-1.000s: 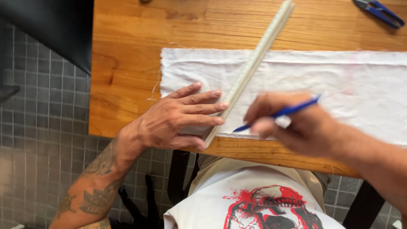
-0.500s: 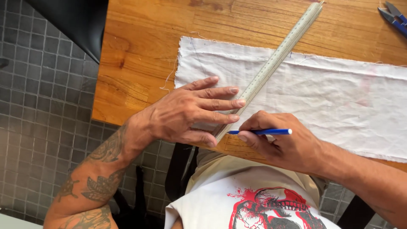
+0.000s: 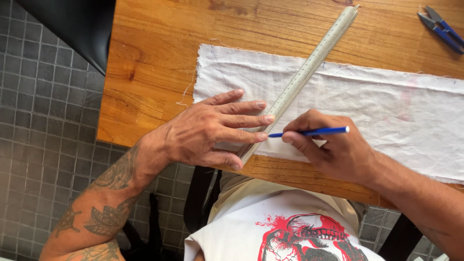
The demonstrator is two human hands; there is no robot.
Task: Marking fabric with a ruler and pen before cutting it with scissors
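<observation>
1. Since half a second ago, our right hand (image 3: 338, 150) has kept its place beside the ruler (image 3: 304, 75); its grip stays pinched around the blue pen (image 3: 314, 131), whose tip touches the ruler's edge.
2. Our left hand (image 3: 208, 130) still presses flat, fingers spread and holding nothing, on the ruler's near end.
3. The ruler lies slantwise across the white cloth (image 3: 367, 106) on the wooden surface (image 3: 145, 87).
4. The ruler's near end is hidden under our left fingers.
5. Blue snips (image 3: 442, 29) beyond the ruler's far end are partly cut off.
</observation>
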